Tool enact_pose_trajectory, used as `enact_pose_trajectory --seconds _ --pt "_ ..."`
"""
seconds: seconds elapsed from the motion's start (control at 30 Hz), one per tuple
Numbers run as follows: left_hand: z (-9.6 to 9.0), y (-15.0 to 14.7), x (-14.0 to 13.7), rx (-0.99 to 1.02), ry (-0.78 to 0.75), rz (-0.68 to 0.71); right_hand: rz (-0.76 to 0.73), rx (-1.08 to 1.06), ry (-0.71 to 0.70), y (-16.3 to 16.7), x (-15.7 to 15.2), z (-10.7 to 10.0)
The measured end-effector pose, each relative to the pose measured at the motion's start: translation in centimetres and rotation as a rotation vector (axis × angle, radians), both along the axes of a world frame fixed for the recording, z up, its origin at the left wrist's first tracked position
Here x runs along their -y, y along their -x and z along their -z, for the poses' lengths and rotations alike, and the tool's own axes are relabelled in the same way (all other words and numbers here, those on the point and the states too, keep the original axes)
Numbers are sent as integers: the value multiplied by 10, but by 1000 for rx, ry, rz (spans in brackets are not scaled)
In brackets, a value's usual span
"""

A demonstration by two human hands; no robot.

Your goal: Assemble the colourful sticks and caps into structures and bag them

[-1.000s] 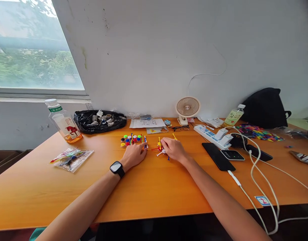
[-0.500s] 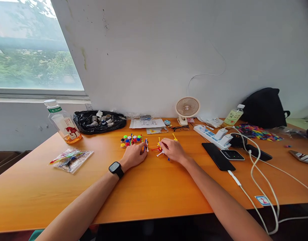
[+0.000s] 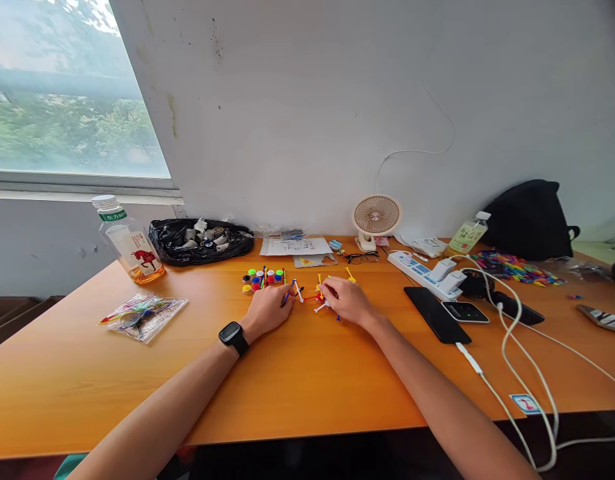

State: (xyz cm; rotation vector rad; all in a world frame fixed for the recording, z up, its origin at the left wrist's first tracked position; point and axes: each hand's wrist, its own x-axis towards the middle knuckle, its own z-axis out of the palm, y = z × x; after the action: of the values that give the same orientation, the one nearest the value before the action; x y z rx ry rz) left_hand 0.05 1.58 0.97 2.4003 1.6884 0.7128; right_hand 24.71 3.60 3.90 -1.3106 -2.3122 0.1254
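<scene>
Round pieces [image 3: 256,284] crowd left hand [image 3: 270,307] — fan [image 3: 376,215] farther back.

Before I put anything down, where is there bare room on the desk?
Free: the desk between left forearm and right forearm, down to the near edge; also the patch bordered by left forearm, clear bag and near edge. Crowded: between left hand and right hand, where colorful rods are, and the right side, with black phone, power strip and white cables.

On table [image 3: 297,373]: pegs [image 3: 299,292] centre, fan [image 3: 376,215] behind, power strip [image 3: 423,273] right, phone [image 3: 437,315] before strip.
</scene>
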Motion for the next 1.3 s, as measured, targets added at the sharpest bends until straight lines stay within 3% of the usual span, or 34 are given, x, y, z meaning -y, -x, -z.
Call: enact_pose_trajectory --seconds 0.23,0.4,0.87,1.13,1.3 --pt "-5 1 2 152 -80 -83 -49 -92 45 4 4 -3" --pt "-5 1 3 120 -49 -77 -119 -46 18 9 10 -4" --pt "-2 -11 12 478 15 249 -258 -99 -54 12 10 3" --pt "-2 -9 10 743 212 300 -283 -162 -107 7 2 4" --pt "9 -11 4 850 163 265 -292 -165 -99 9 4 4"
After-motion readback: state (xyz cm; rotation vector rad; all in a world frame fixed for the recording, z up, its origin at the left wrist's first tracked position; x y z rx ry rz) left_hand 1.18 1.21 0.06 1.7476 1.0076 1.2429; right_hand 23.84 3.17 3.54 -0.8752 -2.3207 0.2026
